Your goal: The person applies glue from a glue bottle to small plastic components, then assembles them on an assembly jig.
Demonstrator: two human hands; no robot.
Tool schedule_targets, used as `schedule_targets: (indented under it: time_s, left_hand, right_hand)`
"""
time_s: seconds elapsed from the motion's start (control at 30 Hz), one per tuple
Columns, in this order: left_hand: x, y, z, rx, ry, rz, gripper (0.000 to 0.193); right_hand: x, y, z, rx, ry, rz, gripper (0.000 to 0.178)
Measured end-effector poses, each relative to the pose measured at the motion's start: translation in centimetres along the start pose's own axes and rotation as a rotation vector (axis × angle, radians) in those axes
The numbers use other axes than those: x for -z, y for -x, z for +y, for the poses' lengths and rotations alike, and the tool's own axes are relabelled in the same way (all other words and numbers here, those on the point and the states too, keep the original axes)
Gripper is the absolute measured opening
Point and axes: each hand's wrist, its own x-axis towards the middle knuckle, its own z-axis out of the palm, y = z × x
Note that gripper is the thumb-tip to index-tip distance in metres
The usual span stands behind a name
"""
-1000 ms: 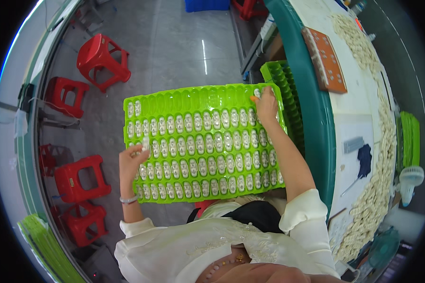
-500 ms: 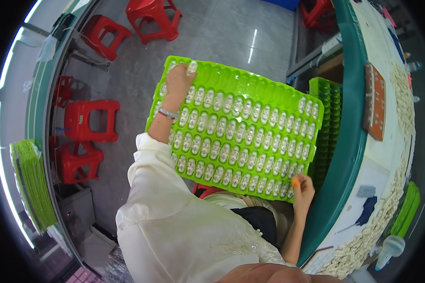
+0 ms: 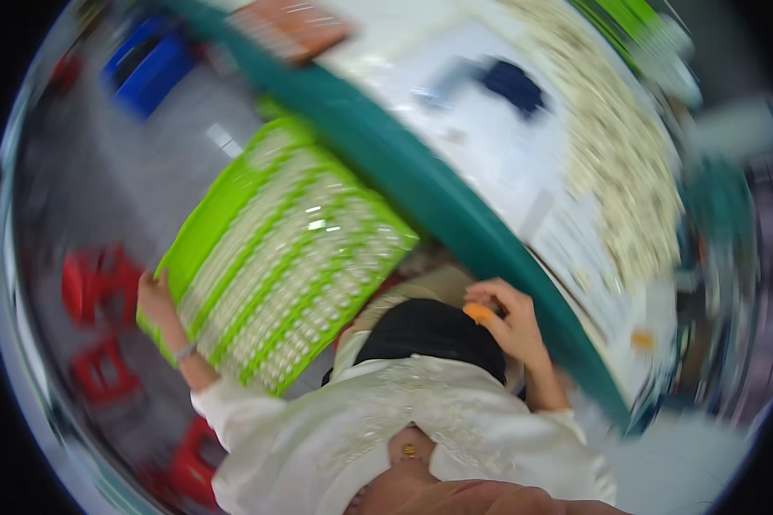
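A bright green tray [image 3: 216, 199] lies tilted across the left of the head view, with rows of small whitish oval pieces [image 3: 270, 279] in its slots. Motion blur smears the pieces. My left hand [image 3: 157, 307] grips the tray's left edge, thumb on top; the other fingers are partly hidden. To the right of the tray, over my lap, my right hand [image 3: 508, 322] hangs clear of it, fingers loosely bent and apart from the thumb. An orange cover [image 3: 478, 313], seemingly a finger cot, sits on the thumb tip. No held piece shows there.
A green-edged worktable [image 3: 455, 215] runs diagonally on the right. Many pale pieces [image 3: 614, 184] lie heaped on it, near a dark blue item [image 3: 514, 84] and an orange-brown board [image 3: 294, 27]. Red stools [image 3: 103, 283] and a blue bin [image 3: 149, 67] stand on the floor.
The view has swung toward the worktable, so the tray appears turned and farther left. My left hand has gone from the tray's pieces to its edge; my right hand has come off the tray.
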Motion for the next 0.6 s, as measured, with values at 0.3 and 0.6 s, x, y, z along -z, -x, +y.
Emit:
schedule_targets:
  time_s: [0.3,0.6]
  left_hand:
    - [14.2,10.0,50.0,-1.594,1.035,-0.547,0.045]
    - [16.2,20.2,60.6,-2.157,0.744,-0.852,0.031]
  right_hand:
    - [14.3,12.2,2.1,-0.212,0.436,0.742,0.038]
    - [18.2,10.5,7.0,-0.107,0.583,0.544,0.039]
